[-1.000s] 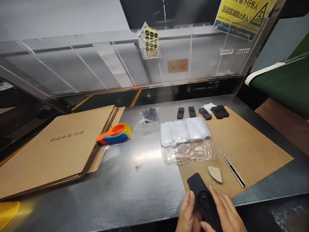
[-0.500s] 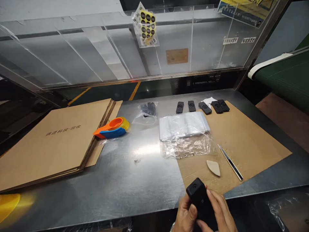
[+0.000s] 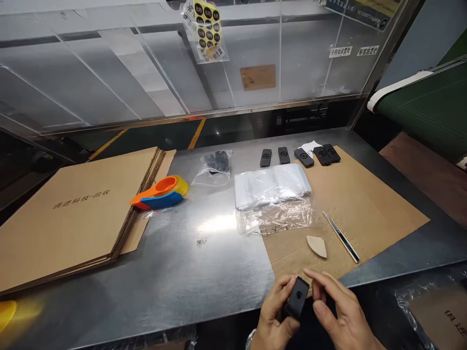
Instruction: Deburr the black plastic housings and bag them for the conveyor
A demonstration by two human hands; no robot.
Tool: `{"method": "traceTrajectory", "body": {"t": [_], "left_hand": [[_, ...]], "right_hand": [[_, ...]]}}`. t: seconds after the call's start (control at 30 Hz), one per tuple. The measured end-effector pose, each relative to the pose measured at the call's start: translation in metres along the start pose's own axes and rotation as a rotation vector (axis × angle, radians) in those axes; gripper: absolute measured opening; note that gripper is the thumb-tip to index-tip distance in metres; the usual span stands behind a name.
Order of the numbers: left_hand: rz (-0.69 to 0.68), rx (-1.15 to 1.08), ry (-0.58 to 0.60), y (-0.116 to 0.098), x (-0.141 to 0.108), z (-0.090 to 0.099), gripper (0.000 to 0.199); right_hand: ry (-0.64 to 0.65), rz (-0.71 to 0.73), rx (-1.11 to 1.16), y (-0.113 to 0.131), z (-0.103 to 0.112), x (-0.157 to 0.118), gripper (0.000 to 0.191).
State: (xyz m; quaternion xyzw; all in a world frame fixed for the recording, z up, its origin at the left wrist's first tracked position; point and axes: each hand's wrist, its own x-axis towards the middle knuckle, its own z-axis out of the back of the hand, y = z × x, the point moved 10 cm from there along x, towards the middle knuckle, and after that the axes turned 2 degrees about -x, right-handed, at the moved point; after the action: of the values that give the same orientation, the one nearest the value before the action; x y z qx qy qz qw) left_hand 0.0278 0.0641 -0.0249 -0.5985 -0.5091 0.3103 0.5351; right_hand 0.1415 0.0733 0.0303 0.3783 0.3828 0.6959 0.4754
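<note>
Matte black device (image 3: 296,302), gripped by the left hand (image 3: 275,316) between thumb and fingers, held up at the front edge of the surface (image 3: 175,287). The right hand (image 3: 341,311) is just beside it, fingers parted and curled, gripping nothing we can see; whether its index fingertip touches the device we cannot tell. Change noted: both hands were on the device a half second ago; the right has since loosened away, and the device has turned further end-on to us. We judge that the left grip alone now bears it, leaving the right free and the end exposed. Appearance: rectangular end, rounded corners, one dark round recess near the middle; the broad face is turned from view. Outward, we record a pale wedge-shaped piece (image 3: 317,246) and a slim knife (image 3: 341,236) on a brown cardboard sheet (image 3: 379,214), then a stack of clear bags (image 3: 272,187), and behind it five similar black units (image 3: 284,155) in a rough row.
</note>
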Motion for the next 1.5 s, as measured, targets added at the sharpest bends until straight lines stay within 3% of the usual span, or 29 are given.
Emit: {"method": "traceTrajectory", "body": {"t": [0.17, 0.3, 0.4, 0.5, 0.6, 0.7, 0.8, 0.87, 0.93, 1.0, 1.1, 1.2, 1.33, 1.43, 1.5], "left_hand": [[-0.044, 0.114, -0.007, -0.01, 0.002, 0.003, 0.047], [-0.101, 0.243, -0.047, -0.02, 0.003, 0.001, 0.054], [0.0, 0.214, -0.159, -0.015, 0.004, 0.004, 0.054], [0.155, 0.232, -0.329, -0.005, 0.0, 0.013, 0.055], [0.177, 0.28, -0.409, -0.007, -0.003, 0.02, 0.059], [0.303, 0.094, -0.298, 0.008, -0.001, 0.02, 0.058], [0.619, -0.34, -0.07, 0.041, -0.009, -0.005, 0.049], [0.837, -0.626, 0.083, 0.055, -0.023, -0.031, 0.067], [0.919, -0.809, 0.129, 0.059, -0.029, -0.045, 0.081], [0.827, -0.914, -0.014, 0.06, -0.021, -0.037, 0.076], [0.679, -1.058, -0.266, 0.056, -0.012, -0.016, 0.054], [0.665, -1.148, -0.336, 0.048, -0.009, -0.012, 0.048], [0.618, -1.159, -0.412, 0.042, -0.005, -0.005, 0.049], [0.57, -1.127, -0.508, 0.041, -0.004, 0.005, 0.049], [0.544, -1.094, -0.576, 0.041, -0.004, 0.013, 0.049]], "right_hand": [[0.185, -0.2, 0.084, -0.014, -0.023, 0.003, 0.047], [0.138, -0.321, 0.214, -0.028, -0.026, 0.009, 0.034], [0.082, -0.346, 0.276, -0.04, -0.025, 0.011, 0.04], [0.095, -0.283, 0.252, -0.045, -0.028, 0.011, 0.04], [0.057, -0.264, 0.192, -0.054, -0.022, 0.013, 0.038], [0.014, -0.28, 0.181, -0.062, -0.018, 0.016, 0.034], [0.043, -0.257, 0.183, -0.06, -0.026, 0.019, 0.039], [0.074, -0.177, 0.06, -0.052, -0.029, 0.024, 0.04], [0.029, -0.112, -0.151, -0.051, -0.017, 0.032, 0.041], [-0.116, -0.14, -0.334, -0.066, 0.016, 0.041, 0.043], [-0.337, -0.285, -0.506, -0.109, 0.075, 0.05, 0.041], [-0.361, -0.368, -0.617, -0.147, 0.102, 0.056, 0.032], [-0.3, -0.4, -0.641, -0.161, 0.105, 0.054, 0.019], [-0.231, -0.402, -0.582, -0.139, 0.094, 0.042, 0.023], [-0.116, -0.368, -0.466, -0.111, 0.072, 0.03, 0.029]]}}
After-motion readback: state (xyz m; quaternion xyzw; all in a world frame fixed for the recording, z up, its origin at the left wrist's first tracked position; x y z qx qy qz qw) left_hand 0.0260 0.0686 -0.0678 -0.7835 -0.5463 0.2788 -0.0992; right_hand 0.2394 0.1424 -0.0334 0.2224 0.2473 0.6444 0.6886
